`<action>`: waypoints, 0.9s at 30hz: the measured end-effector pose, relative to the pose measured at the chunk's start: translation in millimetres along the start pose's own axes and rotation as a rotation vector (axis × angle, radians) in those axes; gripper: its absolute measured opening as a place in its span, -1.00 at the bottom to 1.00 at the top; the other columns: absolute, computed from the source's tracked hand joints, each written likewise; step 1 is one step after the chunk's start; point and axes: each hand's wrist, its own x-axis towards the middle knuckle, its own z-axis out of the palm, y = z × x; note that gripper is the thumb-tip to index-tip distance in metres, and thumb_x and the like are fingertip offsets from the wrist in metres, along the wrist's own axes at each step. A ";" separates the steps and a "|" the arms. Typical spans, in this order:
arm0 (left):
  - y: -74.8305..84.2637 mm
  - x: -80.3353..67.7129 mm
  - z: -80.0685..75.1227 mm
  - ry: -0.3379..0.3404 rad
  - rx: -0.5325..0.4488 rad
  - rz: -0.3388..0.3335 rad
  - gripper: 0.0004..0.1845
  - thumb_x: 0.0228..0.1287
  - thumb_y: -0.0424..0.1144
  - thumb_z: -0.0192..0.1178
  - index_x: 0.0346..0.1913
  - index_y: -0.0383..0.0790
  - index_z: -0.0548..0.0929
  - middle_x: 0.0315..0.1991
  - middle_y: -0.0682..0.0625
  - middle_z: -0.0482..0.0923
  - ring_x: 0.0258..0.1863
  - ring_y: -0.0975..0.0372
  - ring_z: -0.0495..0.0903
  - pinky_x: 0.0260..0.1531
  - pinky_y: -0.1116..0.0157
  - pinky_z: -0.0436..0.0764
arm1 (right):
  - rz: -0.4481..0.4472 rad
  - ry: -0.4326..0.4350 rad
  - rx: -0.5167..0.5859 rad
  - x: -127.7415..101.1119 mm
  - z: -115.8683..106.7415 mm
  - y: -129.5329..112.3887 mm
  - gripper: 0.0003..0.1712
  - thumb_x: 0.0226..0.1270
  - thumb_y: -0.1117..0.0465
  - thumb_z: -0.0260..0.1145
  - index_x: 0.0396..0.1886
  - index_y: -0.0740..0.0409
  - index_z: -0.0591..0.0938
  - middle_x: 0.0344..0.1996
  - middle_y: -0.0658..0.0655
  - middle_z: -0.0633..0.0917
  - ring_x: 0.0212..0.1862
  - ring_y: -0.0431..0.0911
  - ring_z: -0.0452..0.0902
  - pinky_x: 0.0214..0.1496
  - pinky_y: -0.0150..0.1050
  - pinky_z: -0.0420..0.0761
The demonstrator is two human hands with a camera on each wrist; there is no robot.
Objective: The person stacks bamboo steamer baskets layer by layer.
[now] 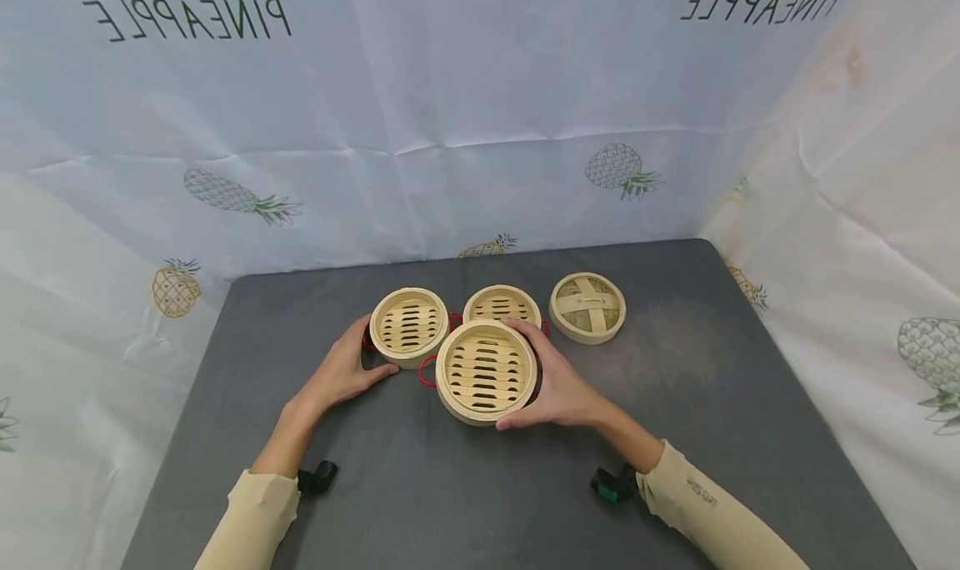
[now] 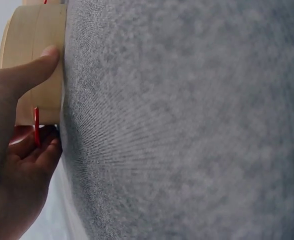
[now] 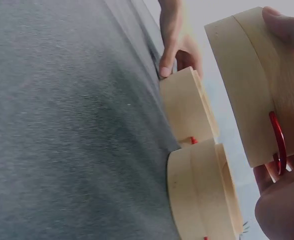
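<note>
Three slatted bamboo steamer baskets and a woven lid (image 1: 587, 306) sit close together on the grey table (image 1: 675, 437). My right hand (image 1: 543, 378) grips the nearest, largest basket (image 1: 486, 370) by its right wall. In the right wrist view this basket (image 3: 252, 85) hangs clear of the table, with a red loop (image 3: 278, 140) on its side. My left hand (image 1: 367, 353) holds the left basket (image 1: 408, 327), which rests on the table. Its thumb (image 2: 49, 52) presses the basket's wall (image 2: 34, 75). A third basket (image 1: 502, 307) stands behind the lifted one.
White cloth printed with pineapples (image 1: 480, 137) walls in the table at the back and on both sides. The lid lies right of the baskets. Bare grey surface (image 2: 187, 125) stretches toward the near edge and to the right.
</note>
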 end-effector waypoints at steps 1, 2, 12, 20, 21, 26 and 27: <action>0.1 -0.1 0.1 0.000 0.000 0.000 0.07 0.25 -0.14 0.63 0.64 -0.46 0.22 0.49 -0.44 0.42 0.39 -0.26 0.54 0.37 -0.30 0.51 | -0.006 0.002 0.001 1.8 -0.3 -0.6 0.56 -0.22 0.14 0.89 0.75 -0.13 0.13 0.58 -0.02 0.42 0.55 0.00 0.40 0.53 -0.27 0.41; 0.1 -0.5 0.2 -0.001 -0.001 0.000 0.07 0.25 -0.14 0.63 0.64 -0.46 0.22 0.50 -0.44 0.42 0.41 -0.27 0.53 0.37 -0.30 0.51 | -0.009 0.003 0.004 3.7 -0.8 -1.1 0.56 -0.22 0.15 0.89 0.75 -0.14 0.14 0.58 -0.01 0.42 0.55 0.00 0.40 0.53 -0.26 0.41; -1.2 -0.4 2.4 0.008 0.008 0.017 0.08 0.24 -0.18 0.63 0.65 -0.46 0.21 0.51 -0.45 0.40 0.43 -0.28 0.52 0.39 -0.30 0.50 | -0.030 -0.004 0.023 27.4 -5.7 -8.1 0.54 -0.18 0.24 0.87 0.76 0.00 0.11 0.60 0.00 0.35 0.50 0.00 0.46 0.42 -0.22 0.56; -1.0 0.6 0.2 0.008 0.009 0.022 0.06 0.24 -0.19 0.63 0.64 -0.45 0.23 0.50 -0.44 0.42 0.41 -0.28 0.52 0.38 -0.30 0.51 | -0.059 -0.032 0.010 42.7 -10.0 -16.3 0.51 -0.12 0.17 0.87 0.76 -0.14 0.12 0.65 0.03 0.24 0.57 0.05 0.37 0.50 0.13 0.50; -1.1 0.7 0.1 0.007 0.010 0.021 0.06 0.24 -0.18 0.63 0.64 -0.45 0.23 0.50 -0.44 0.42 0.42 -0.28 0.52 0.38 -0.30 0.51 | -0.054 -0.036 0.006 44.2 -10.3 -16.2 0.50 -0.11 0.13 0.87 0.76 -0.19 0.12 0.66 0.03 0.23 0.59 0.06 0.34 0.52 0.17 0.47; -1.4 0.5 -1.0 0.000 0.015 0.024 0.05 0.26 -0.16 0.62 0.64 -0.45 0.23 0.49 -0.45 0.42 0.42 -0.28 0.51 0.37 -0.31 0.51 | -0.032 -0.050 -0.013 49.9 -8.8 -16.0 0.49 -0.08 0.01 0.86 0.75 -0.34 0.10 0.67 0.06 0.21 0.64 0.09 0.27 0.55 0.28 0.42; -1.7 0.1 -1.1 0.001 0.016 0.024 0.05 0.26 -0.16 0.62 0.64 -0.45 0.23 0.49 -0.45 0.43 0.41 -0.28 0.52 0.36 -0.31 0.51 | -0.031 -0.053 -0.013 51.4 -8.1 -15.3 0.49 -0.08 0.00 0.86 0.75 -0.34 0.10 0.67 0.06 0.22 0.64 0.09 0.26 0.56 0.28 0.41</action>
